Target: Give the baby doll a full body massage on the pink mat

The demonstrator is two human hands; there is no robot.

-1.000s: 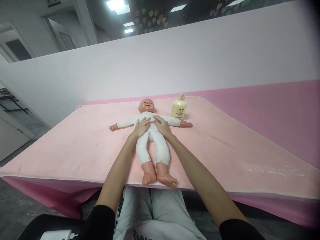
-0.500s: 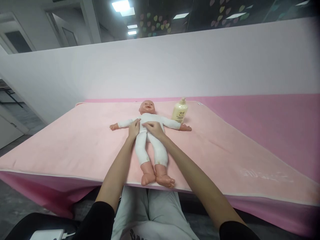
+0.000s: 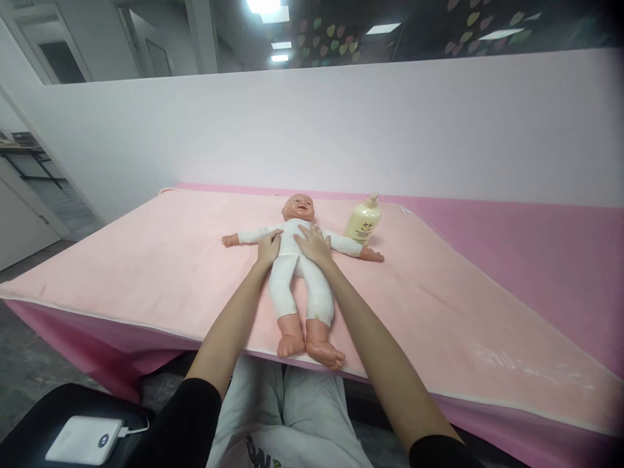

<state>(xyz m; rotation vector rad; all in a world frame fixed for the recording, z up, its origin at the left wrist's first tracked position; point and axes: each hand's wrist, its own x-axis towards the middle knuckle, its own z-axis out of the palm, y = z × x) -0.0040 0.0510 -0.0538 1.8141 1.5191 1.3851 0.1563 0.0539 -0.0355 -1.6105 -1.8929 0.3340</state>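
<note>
A baby doll in a white suit lies on its back on a light pink mat, arms spread, feet at the near edge. My left hand rests flat against the doll's left side at the chest. My right hand lies flat on the doll's belly and chest, fingers spread. Neither hand grips anything. A cream pump bottle stands upright just beyond the doll's arm on the right.
The mat covers a darker pink table that runs off to the right, with a white wall behind. A white power bank with a cable lies on a black seat at the lower left. My grey-trousered legs are under the table edge.
My right hand has slid back from the doll's middle toward its right side and up the chest. My left hand has stayed at the doll's side. The camera has shifted left.
</note>
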